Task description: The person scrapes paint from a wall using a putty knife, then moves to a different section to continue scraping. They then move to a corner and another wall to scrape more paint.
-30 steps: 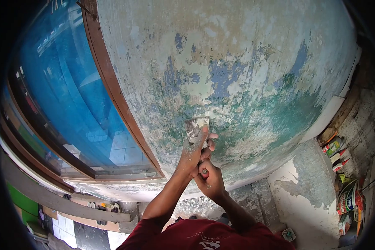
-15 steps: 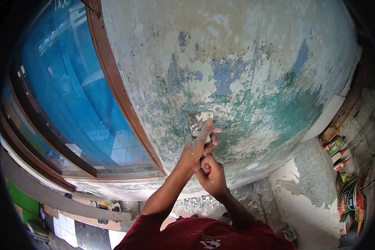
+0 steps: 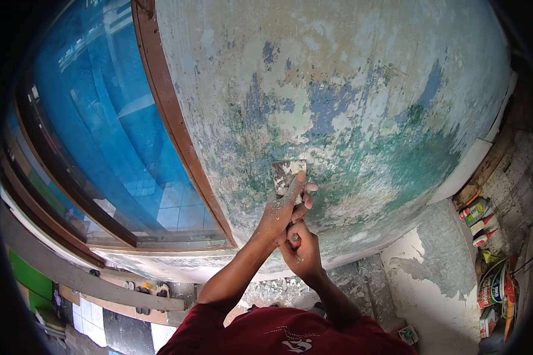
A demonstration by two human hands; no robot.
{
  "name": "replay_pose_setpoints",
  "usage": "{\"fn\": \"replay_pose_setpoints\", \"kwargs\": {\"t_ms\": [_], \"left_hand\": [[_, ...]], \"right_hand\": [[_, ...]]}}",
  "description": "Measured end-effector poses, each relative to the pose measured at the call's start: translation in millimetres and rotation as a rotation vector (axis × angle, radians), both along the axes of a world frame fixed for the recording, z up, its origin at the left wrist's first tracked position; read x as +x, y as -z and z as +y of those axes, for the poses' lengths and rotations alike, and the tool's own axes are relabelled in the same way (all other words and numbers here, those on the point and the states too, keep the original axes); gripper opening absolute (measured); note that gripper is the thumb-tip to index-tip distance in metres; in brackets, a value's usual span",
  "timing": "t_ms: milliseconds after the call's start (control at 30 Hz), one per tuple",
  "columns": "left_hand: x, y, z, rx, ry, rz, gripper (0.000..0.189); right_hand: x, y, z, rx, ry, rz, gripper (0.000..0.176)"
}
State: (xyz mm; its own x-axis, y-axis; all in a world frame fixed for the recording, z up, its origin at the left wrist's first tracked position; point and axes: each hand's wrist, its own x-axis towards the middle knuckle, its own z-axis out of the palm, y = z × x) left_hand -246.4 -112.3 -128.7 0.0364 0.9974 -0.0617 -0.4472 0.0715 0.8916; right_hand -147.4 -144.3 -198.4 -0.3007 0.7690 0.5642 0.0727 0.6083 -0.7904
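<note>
A scraper with a flat metal blade, smeared with pale residue, lies against the wall, whose paint is worn to patches of green, blue and white. My left hand is wrapped round the scraper, its thumb pointing up along the blade. Just below and to the right, my right hand is closed round the lower end of the scraper's handle, touching the left hand. Pale dust and flakes cling to both hands.
A brown-framed window with blue behind its glass stands at the left. Bottles and a paint can sit at the right. Paint debris covers the floor below. Shoes lie at the lower left.
The view has shifted slightly, so the wall and window appear a little further right. Both hands keep their grip, and the blade's place on the wall is nearly the same.
</note>
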Motion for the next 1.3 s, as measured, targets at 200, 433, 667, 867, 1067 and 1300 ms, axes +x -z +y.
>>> {"fn": "replay_pose_setpoints", "kwargs": {"t_ms": [200,433,667,867,1067,1300], "left_hand": [[0.9,-5.4,0.1,0.011,-0.007,0.014,0.045],[3.2,-6.6,0.1,0.023,-0.008,0.028,0.046],[1.9,-4.1,2.8,0.039,0.016,0.035,0.045],[2.8,-5.7,2.8,0.032,0.01,0.042,0.045],[3.0,-5.4,5.8,0.06,0.007,0.043,0.046],[6.0,-1.5,3.3,0.05,-0.05,0.012,0.045]], "right_hand": [[-1.3,-5.4,-0.5,-0.027,-0.013,0.042,0.024],[1.1,-4.5,1.5,-0.011,0.008,0.007,0.024],[-0.7,-3.1,2.8,-0.002,0.0,0.048,0.025],[1.9,-1.2,5.4,0.007,0.016,0.007,0.025],[-0.1,-3.1,8.4,0.044,0.038,0.023,0.025],[0.5,0.6,8.9,0.08,0.058,0.038,0.025]]}}
